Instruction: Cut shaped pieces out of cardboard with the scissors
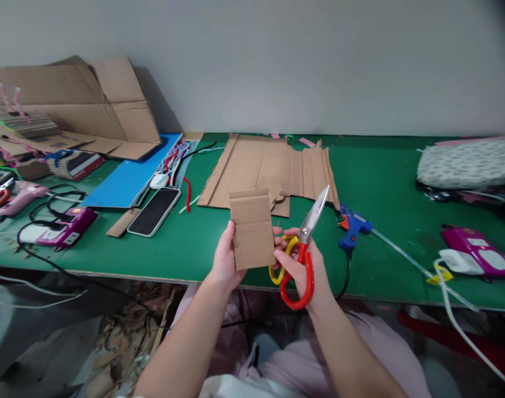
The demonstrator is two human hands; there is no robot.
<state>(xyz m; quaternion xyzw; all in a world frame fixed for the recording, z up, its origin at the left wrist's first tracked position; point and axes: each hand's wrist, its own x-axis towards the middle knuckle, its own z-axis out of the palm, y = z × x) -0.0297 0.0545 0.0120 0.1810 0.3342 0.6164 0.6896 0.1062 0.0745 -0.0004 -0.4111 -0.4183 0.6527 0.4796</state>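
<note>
My left hand (224,260) grips a small rectangular piece of corrugated cardboard (251,228) by its left edge and holds it upright above the table's front edge. My right hand (306,271) is closed around scissors (305,249) with one red and one yellow handle. Their blades are together and point up and to the right. The right thumb touches the lower right corner of the cardboard piece.
On the green table (380,182) lie a large cut cardboard sheet (273,166), a blue glue gun (352,231), a phone (153,211), a blue sheet (132,176), pipe cleaners (175,157), pink glue guns (64,228), folded boxes (82,102) and a patterned bag (468,163).
</note>
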